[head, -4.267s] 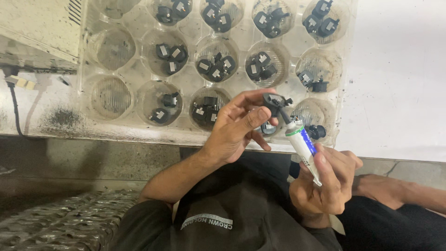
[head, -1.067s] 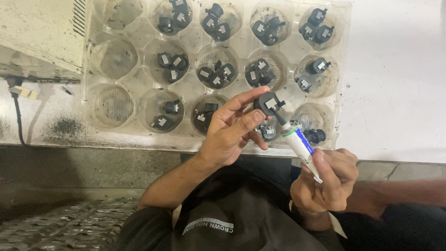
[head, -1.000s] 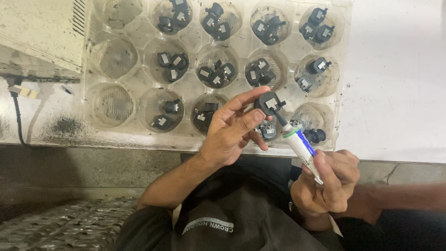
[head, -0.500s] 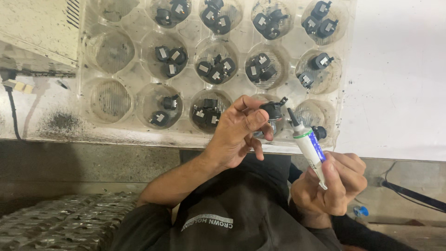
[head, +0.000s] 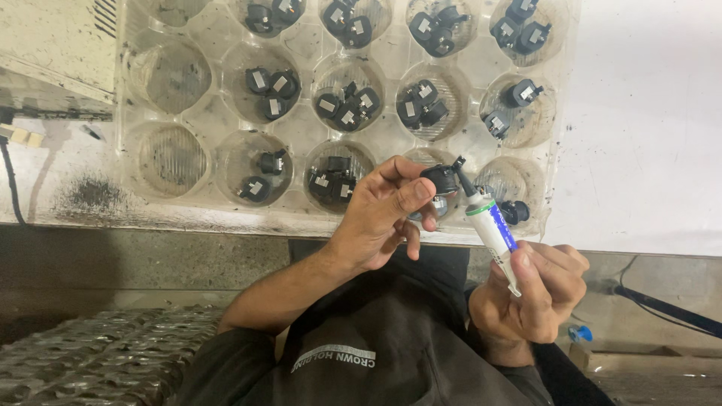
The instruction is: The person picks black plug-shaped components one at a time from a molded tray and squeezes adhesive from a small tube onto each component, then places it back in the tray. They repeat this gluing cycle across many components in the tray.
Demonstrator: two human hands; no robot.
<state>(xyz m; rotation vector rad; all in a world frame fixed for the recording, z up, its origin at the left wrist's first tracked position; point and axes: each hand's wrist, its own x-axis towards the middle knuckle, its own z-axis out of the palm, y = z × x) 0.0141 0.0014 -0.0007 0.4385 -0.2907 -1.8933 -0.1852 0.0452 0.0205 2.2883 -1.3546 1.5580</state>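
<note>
Pinching a small round black plastic part between thumb and fingertips, the left hand holds it just over the near edge of the clear plastic tray with round cups. The right hand is wrapped around a white tube with a blue label and black nozzle, nozzle tip touching the part. More black parts sit in the tray's cups.
</note>
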